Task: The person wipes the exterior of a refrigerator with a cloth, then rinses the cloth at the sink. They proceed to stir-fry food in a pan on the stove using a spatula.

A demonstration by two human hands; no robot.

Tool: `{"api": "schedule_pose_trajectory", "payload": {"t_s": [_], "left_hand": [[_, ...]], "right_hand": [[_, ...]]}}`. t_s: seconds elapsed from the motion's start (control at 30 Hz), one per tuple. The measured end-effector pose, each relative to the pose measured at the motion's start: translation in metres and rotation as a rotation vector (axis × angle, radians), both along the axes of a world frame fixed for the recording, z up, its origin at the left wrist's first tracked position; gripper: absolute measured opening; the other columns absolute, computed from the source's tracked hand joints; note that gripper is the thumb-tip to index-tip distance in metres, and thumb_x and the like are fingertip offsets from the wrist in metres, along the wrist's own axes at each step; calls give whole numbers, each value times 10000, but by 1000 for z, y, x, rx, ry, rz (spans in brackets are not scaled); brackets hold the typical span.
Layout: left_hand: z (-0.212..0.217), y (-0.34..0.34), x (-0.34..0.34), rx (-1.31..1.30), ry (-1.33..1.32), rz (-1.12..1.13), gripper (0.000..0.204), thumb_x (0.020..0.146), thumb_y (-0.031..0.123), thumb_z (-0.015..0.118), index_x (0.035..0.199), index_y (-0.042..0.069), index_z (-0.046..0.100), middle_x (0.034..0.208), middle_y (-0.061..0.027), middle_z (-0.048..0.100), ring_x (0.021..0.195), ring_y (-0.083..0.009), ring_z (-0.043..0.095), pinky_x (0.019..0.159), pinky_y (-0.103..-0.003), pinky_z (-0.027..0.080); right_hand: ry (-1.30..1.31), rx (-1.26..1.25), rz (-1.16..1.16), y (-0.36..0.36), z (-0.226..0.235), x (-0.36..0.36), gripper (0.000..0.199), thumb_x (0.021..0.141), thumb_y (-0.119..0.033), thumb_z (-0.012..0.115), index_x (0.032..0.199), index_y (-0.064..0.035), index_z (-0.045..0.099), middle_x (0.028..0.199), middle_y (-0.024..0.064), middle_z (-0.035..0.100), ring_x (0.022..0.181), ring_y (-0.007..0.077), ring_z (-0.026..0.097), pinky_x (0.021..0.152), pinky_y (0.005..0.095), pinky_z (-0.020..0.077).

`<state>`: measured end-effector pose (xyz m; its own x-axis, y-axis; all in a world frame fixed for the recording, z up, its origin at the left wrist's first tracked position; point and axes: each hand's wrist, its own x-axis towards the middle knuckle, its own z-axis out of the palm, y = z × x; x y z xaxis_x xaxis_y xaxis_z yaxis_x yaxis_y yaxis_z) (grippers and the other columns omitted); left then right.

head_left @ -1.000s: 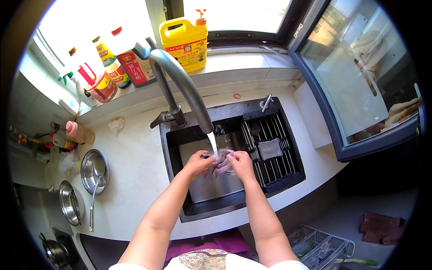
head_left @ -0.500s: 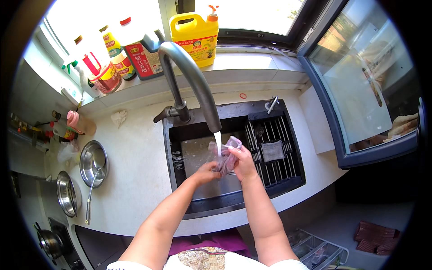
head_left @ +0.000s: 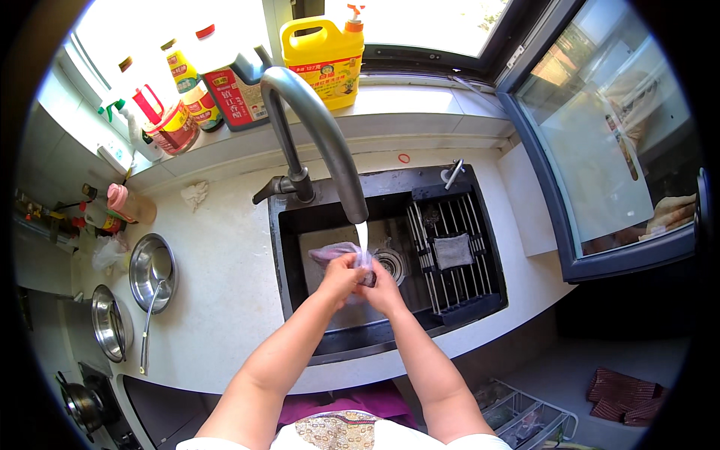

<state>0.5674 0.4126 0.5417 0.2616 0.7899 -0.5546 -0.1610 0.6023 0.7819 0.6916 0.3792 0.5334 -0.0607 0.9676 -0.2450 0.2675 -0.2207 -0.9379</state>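
Note:
Over the black sink (head_left: 375, 180), both hands are closed on a thin, see-through purple piece (head_left: 328, 253); cloth or plastic, I cannot tell which. My left hand (head_left: 340, 276) grips it just under the stream, and part of it spreads out leftward beyond the fingers. Close beside it, my right hand (head_left: 384, 290) pinches a bunched, darker part. Water (head_left: 362, 234) pours from the grey tap (head_left: 339, 142) onto the purple piece between the fingers. Behind my right hand the round metal drain (head_left: 390, 262) shows in the sink floor.
A roll-up rack (head_left: 480, 274) with a grey cloth (head_left: 453, 252) covers the sink's right side. Left on the counter are a steel bowl (head_left: 139, 279) with a ladle (head_left: 145, 337) and another bowl (head_left: 100, 322). Bottles and a yellow jug (head_left: 322, 67) line the sill; a window pane (head_left: 607, 150) swings inward.
Both hands have come together and slightly nearer to me. The purple piece, spread between them before, is now bunched in the fingers with one part out to the left, uncovering the drain.

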Motion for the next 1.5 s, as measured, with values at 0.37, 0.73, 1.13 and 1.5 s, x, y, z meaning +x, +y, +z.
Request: {"api": "schedule_pose_trajectory", "payload": {"t_s": [0.37,0.73,1.13,1.5], "left_hand": [[2,9,-32,-3,117,226,148,876,205,643,961,98,587,842,10,621,742,-64,542,659,-246,428],[0,4,-18,107,259,-39,387,887,291,618,1146,34,489,1123,-112,547,1001,-175,533,835,-373,455],[-115,-2,18,-465,-426,353,343,883,210,460,1191,74,524,1145,-165,583,1034,-339,589,899,-604,431],[-71,-2,32,-384,-488,571,512,935,520,430,1039,41,579,1007,-134,627,883,-271,617,790,-420,511]], "right_hand": [[3,94,-295,26,18,34,184,827,-47,554,962,-22,676,745,76,670,669,157,628,670,277,511],[-343,196,-33,2,10,1,318,744,-70,644,1062,-80,641,868,125,636,748,269,622,683,353,488],[789,-238,-364,-7,-11,29,219,770,-29,479,971,-28,566,865,34,590,740,126,563,667,256,450],[-262,156,-400,4,-39,-27,414,843,-358,637,1085,-35,548,1075,205,564,1025,368,494,896,418,403]]}}
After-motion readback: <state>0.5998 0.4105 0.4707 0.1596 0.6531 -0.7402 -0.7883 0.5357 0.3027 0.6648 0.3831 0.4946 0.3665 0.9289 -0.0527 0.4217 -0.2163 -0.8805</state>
